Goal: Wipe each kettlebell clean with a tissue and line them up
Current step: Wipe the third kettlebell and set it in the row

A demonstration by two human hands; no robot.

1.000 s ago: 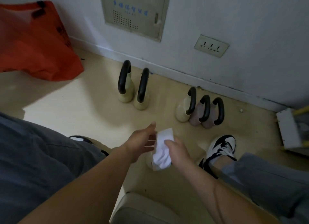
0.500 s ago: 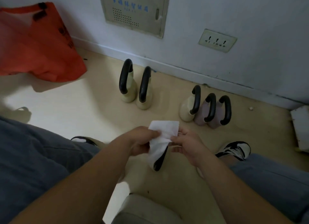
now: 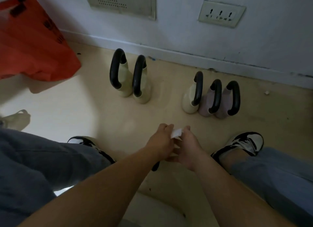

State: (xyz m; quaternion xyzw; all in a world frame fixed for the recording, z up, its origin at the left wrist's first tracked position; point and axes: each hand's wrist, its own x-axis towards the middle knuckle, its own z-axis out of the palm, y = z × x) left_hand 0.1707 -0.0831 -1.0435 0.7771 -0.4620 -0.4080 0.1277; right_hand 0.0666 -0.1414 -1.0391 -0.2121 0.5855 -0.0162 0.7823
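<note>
Both grips are clenched on one small white tissue: the left hand and the right hand pinch it between them, low over the floor between the person's shoes. The tissue looks soft, light and easily torn, so it is best bunched into a pad. Near the wall stand a pair of cream kettlebells and, well apart to their right, a trio of kettlebells packed close together. They are probably heavy, rigid and smooth-bodied, and the black loop handles offer the surest hold.
</note>
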